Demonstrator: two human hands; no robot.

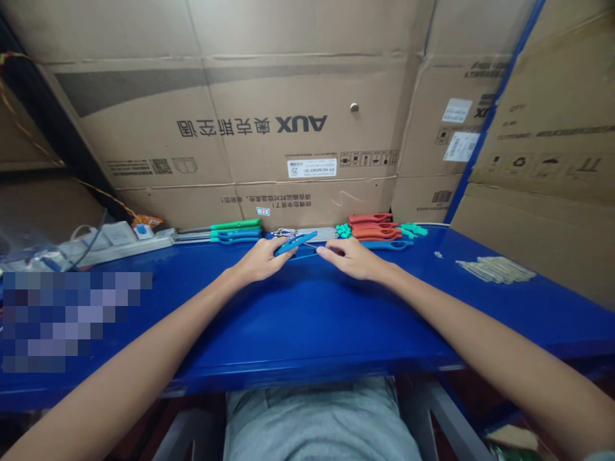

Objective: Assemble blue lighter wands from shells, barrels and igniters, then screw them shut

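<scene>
My left hand (263, 258) is closed on a blue plastic handle (302, 241), pinched between thumb and fingers above the table. Facing it, my right hand (354, 258) has its thumb and fingers pinched together round the end of a thin metal rod (311, 246), which points toward the handle. Whether the rod touches the handle I cannot tell. Just behind the hands lie a bundle of thin metal rods (317, 234) and small teal plastic pieces (343, 230). Red and orange handles (372, 225) are stacked beyond my right hand, with a blue handle (391, 244) in front.
Green handles (235, 225) with rods lie at the back left on the blue table (307, 320). A white power strip (118, 246) with plugs stands further left. Clear plastic sticks (497, 269) lie at right. Cardboard walls (288, 89) enclose the back and right.
</scene>
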